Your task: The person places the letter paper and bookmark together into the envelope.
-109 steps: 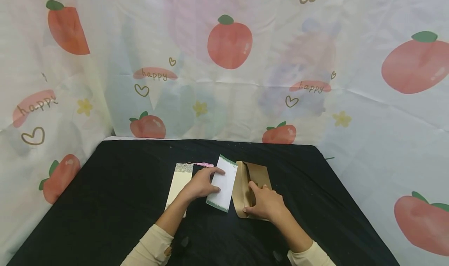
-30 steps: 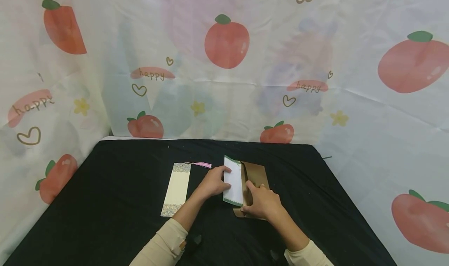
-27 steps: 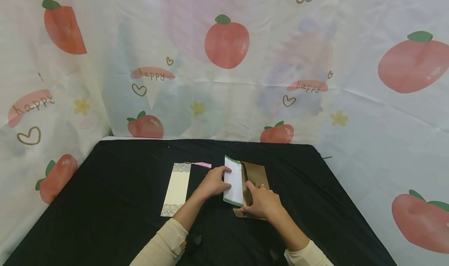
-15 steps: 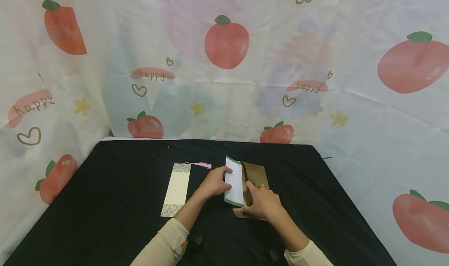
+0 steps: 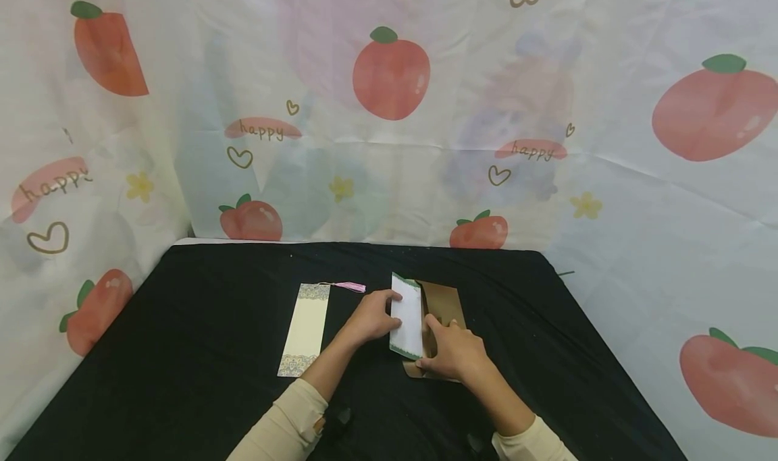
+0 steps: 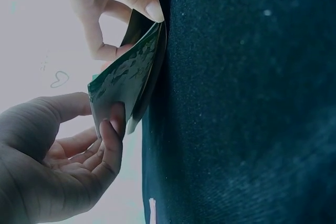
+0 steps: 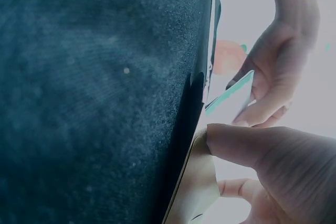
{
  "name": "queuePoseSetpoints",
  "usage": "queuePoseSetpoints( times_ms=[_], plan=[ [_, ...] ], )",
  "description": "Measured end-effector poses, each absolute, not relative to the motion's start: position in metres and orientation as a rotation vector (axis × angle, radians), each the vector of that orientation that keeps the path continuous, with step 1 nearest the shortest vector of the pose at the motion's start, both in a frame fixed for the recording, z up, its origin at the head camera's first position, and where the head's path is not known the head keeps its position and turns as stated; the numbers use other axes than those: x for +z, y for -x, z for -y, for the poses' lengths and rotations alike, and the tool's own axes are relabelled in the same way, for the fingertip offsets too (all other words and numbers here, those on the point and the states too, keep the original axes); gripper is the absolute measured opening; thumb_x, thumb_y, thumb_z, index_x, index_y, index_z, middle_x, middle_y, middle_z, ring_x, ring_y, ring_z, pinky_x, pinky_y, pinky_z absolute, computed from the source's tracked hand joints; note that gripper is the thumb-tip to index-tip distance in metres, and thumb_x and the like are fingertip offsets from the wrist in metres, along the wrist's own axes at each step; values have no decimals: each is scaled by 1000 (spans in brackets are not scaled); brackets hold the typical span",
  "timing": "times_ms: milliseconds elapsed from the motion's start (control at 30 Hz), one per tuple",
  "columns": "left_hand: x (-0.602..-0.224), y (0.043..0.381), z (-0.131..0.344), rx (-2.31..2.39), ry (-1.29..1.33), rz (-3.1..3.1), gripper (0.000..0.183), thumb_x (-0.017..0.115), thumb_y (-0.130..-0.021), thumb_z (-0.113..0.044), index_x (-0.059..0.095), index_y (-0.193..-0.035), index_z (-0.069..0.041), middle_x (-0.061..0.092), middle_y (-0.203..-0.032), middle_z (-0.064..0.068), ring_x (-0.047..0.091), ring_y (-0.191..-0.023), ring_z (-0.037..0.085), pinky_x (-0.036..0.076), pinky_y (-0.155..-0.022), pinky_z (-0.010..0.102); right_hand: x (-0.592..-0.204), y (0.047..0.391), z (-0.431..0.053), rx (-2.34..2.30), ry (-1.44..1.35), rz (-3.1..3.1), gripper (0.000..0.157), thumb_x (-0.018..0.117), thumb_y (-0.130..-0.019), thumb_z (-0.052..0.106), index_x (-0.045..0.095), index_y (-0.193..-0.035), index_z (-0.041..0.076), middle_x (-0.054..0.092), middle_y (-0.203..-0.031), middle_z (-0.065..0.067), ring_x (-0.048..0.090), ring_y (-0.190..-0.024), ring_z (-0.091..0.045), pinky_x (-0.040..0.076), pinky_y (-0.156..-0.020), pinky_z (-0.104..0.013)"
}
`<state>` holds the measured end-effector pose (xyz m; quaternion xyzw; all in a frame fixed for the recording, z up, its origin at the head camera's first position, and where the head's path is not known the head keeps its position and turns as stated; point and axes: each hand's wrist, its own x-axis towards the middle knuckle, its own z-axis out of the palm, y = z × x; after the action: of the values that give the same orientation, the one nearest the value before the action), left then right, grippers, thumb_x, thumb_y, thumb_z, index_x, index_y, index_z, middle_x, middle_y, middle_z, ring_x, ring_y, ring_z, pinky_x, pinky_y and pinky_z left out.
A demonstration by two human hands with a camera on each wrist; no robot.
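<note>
A white card (image 5: 406, 319) with green leafy borders stands tilted in my left hand (image 5: 368, 316), pinched at its left edge between thumb and fingers. The card's right edge meets the mouth of a brown paper envelope (image 5: 444, 300) lying on the black cloth. My right hand (image 5: 460, 350) grips the envelope near its mouth, thumb at the near end and fingers farther up. In the left wrist view, the card (image 6: 126, 77) slopes down to the opening; how far its edge goes inside I cannot tell. The right wrist view shows the thumb (image 7: 236, 142) pressing the envelope's edge.
Left of the hands lies a cream bookmark (image 5: 306, 326) with patterned ends and a pink tassel (image 5: 349, 286). A black cloth (image 5: 200, 353) covers the table. Behind and beside it hangs a pale curtain (image 5: 340, 144) printed with peaches.
Since the earliest frame, my left hand has carried the card rightward from beside the envelope to its mouth. Over the last second it shifts only slightly right. The right hand keeps its grip.
</note>
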<state>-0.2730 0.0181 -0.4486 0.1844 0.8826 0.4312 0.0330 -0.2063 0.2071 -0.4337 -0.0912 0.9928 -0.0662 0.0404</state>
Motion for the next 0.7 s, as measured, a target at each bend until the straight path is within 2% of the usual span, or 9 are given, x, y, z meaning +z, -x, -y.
queuePoseSetpoints(
  times_ms=[233, 467, 700],
  plan=[
    [-448, 274, -18, 1323, -531, -2706, 39, 74, -88, 2, 69, -126, 3, 66, -122, 22, 63, -101, 29, 56, -81, 42, -433, 206, -207, -201, 287, -3041, 75, 92, -75, 43, 55, -133, 14, 65, -101, -20, 65, -80, -41, 53, -64, -58],
    [-446, 274, -19, 1335, -559, -2686, 39, 76, -87, 5, 68, -126, 4, 66, -120, 23, 63, -100, 29, 57, -78, 40, -433, 207, -207, -202, 288, -3044, 72, 92, -75, 43, 56, -131, 14, 62, -95, -17, 63, -75, -37, 52, -61, -55],
    [-450, 276, -20, 1327, -556, -2696, 40, 76, -86, 4, 68, -125, 4, 64, -108, 18, 59, -90, 26, 55, -74, 38, -434, 207, -206, -190, 281, -3048, 72, 92, -74, 43, 57, -129, 14, 63, -97, -19, 64, -78, -38, 53, -62, -56]
  ],
)
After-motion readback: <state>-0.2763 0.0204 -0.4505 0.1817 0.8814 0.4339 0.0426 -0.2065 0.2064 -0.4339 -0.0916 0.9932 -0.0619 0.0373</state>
